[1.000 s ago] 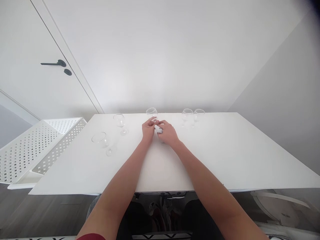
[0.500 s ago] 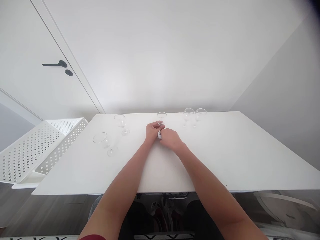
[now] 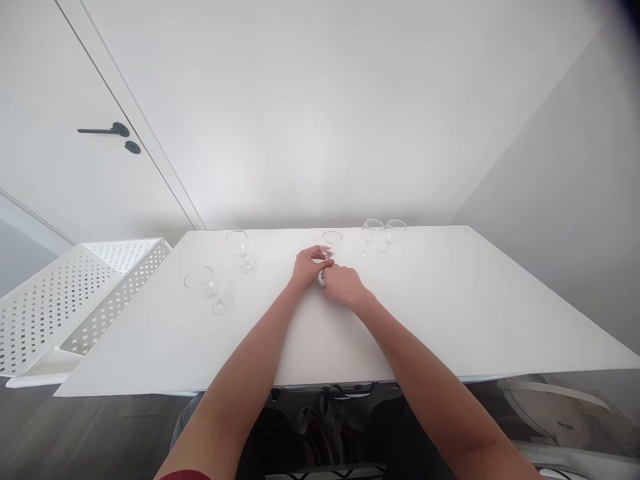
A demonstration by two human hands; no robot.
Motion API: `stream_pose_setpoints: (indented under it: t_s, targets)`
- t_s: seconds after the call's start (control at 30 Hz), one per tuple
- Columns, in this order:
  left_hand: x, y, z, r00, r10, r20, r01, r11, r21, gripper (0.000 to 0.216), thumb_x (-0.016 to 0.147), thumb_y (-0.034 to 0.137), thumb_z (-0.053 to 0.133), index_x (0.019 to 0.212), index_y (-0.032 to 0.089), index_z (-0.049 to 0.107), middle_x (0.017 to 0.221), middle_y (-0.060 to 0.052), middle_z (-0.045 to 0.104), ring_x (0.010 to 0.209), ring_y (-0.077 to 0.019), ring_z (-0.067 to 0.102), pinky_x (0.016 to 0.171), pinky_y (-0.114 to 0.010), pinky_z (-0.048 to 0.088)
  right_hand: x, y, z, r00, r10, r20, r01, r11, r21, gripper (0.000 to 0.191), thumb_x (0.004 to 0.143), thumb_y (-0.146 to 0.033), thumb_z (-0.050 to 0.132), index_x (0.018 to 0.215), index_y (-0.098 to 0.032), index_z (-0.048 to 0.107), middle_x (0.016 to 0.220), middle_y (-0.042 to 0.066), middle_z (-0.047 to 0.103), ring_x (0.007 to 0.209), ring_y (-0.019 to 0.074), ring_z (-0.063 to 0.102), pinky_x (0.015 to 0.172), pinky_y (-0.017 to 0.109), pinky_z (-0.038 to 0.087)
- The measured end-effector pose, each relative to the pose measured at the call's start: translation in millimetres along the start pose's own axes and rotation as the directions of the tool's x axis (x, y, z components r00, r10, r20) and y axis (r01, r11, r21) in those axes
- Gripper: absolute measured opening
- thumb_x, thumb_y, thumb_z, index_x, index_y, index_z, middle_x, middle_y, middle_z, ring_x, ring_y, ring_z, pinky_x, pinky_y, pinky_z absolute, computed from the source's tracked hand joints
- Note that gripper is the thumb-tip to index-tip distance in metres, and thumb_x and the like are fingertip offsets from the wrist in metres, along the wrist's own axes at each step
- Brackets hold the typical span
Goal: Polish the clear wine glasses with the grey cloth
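Observation:
Near the table's far middle, my left hand [image 3: 309, 264] has its fingers closed round the lower part of a clear stemmed glass [image 3: 333, 238], whose rim points up and away from me. Close against it, my right hand [image 3: 344, 284] is curled into a fist. A small white item [image 3: 321, 277] with dark marks peeks out between the two hands. Fingers cover most of it, so its kind is unclear. The foot of the held glass is hidden too.
Two stemmed glasses [image 3: 373, 233] stand together at the back right. On the left are a stemmed glass [image 3: 241, 247] and a nearer one [image 3: 203, 281]. They stand on the white table [image 3: 450, 313]. A white perforated rack [image 3: 55, 300] adjoins its left side.
The held glass has shifted slightly right and its rim sits a little lower. Both hands stay together at nearly the same spot. The whole view has moved slightly.

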State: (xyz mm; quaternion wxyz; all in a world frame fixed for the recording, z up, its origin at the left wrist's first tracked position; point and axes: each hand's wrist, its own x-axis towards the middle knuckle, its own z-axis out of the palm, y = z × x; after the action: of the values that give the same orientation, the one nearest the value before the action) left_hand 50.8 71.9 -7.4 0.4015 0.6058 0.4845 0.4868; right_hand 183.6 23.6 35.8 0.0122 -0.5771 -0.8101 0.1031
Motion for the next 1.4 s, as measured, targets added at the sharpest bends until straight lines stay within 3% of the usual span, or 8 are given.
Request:
stream_pose_setpoints:
  t_s: [0.1,0.2,0.4,0.57,0.73,1.07,1.27,1.4]
  targets:
    - [-2.4,2.0,1.0,0.998,0.053,0.016,-0.054,0.997,0.060,0.059,0.067,0.031,0.089,0.122,0.031,0.069,0.111,-0.006,0.073,0.106,-0.0269,0.066,0.094,-0.043,0.049,-18.6,13.9,0.7,0.998,-0.031,0.045,0.036,0.993,-0.110,0.042,0.082,-0.013,0.057,0.122,-0.014,0.066,0.128,0.018,0.067,0.085,0.0242,0.072,0.065,0.031,0.047]
    - [-4.8,3.6,1.7,0.999,0.040,0.004,-0.041,0.996,0.081,0.072,0.065,0.035,0.091,0.130,0.033,0.061,0.121,-0.008,0.065,0.107,-0.0265,0.062,0.092,-0.042,0.048,-41.6,39.2,2.7,0.999,0.002,0.041,0.004,0.989,-0.149,0.065,0.082,-0.015,0.054,0.147,-0.020,0.051,0.157,0.017,0.048,0.094,0.0248,0.073,0.068,0.032,0.049]
    - [-4.3,2.8,3.4,0.998,0.023,-0.065,-0.021,1.000,0.022,0.065,0.069,0.039,0.090,0.126,0.032,0.059,0.128,-0.009,0.053,0.109,-0.0245,0.059,0.092,-0.039,0.047,-73.4,105.9,-1.9,0.975,0.215,0.048,-0.195,0.942,-0.273,0.076,0.082,-0.013,0.050,0.157,-0.022,0.040,0.164,0.016,0.040,0.106,0.0295,0.072,0.076,0.039,0.053]
    - [-3.0,1.4,4.1,0.997,0.017,-0.078,-0.016,1.000,0.013,0.056,0.071,0.038,0.088,0.120,0.031,0.061,0.124,-0.009,0.053,0.106,-0.0235,0.058,0.091,-0.039,0.046,-75.8,137.7,-3.7,0.966,0.254,0.055,-0.232,0.938,-0.258,0.083,0.081,-0.014,0.051,0.160,-0.028,0.035,0.168,0.010,0.036,0.109,0.0279,0.071,0.072,0.035,0.053]
    - [-1.4,-2.4,5.4,0.995,0.030,-0.091,-0.028,0.999,0.026,0.050,0.073,0.040,0.087,0.116,0.030,0.063,0.123,-0.009,0.054,0.107,-0.0238,0.057,0.092,-0.039,0.046,-72.3,144.7,3.5,0.961,0.275,0.021,-0.269,0.949,-0.163,0.086,0.080,-0.014,0.049,0.162,-0.030,0.029,0.172,0.007,0.026,0.109,0.0260,0.071,0.075,0.036,0.054]
    - [-0.2,-3.7,6.5,0.998,0.022,-0.059,-0.019,0.999,0.043,0.037,0.076,0.039,0.085,0.107,0.029,0.068,0.124,-0.009,0.051,0.112,-0.0259,0.055,0.095,-0.040,0.045,-72.2,148.3,8.9,0.948,0.318,-0.003,-0.315,0.939,-0.135,0.086,0.081,-0.016,0.048,0.163,-0.029,0.029,0.173,0.008,0.024,0.097,0.0233,0.072,0.073,0.035,0.055]
    - [2.3,-7.2,6.7,0.997,0.021,-0.072,-0.020,1.000,0.018,0.020,0.086,0.039,0.076,0.102,0.029,0.070,0.124,-0.010,0.051,0.112,-0.0254,0.056,0.097,-0.040,0.045,-73.2,142.7,9.3,0.939,0.344,-0.025,-0.343,0.927,-0.152,0.088,0.084,-0.017,0.047,0.166,-0.036,0.020,0.173,0.012,0.019,0.085,0.0214,0.073,0.067,0.034,0.054]
    - [2.7,-6.8,6.7,0.999,0.006,-0.054,-0.006,1.000,0.011,0.015,0.090,0.041,0.071,0.098,0.029,0.071,0.119,-0.009,0.051,0.107,-0.0240,0.058,0.093,-0.039,0.046,-83.6,129.9,13.7,0.922,0.382,-0.067,-0.387,0.899,-0.204,0.077,0.094,-0.018,0.040,0.165,-0.042,0.020,0.170,0.021,0.023,0.069,0.0179,0.072,0.062,0.033,0.052]
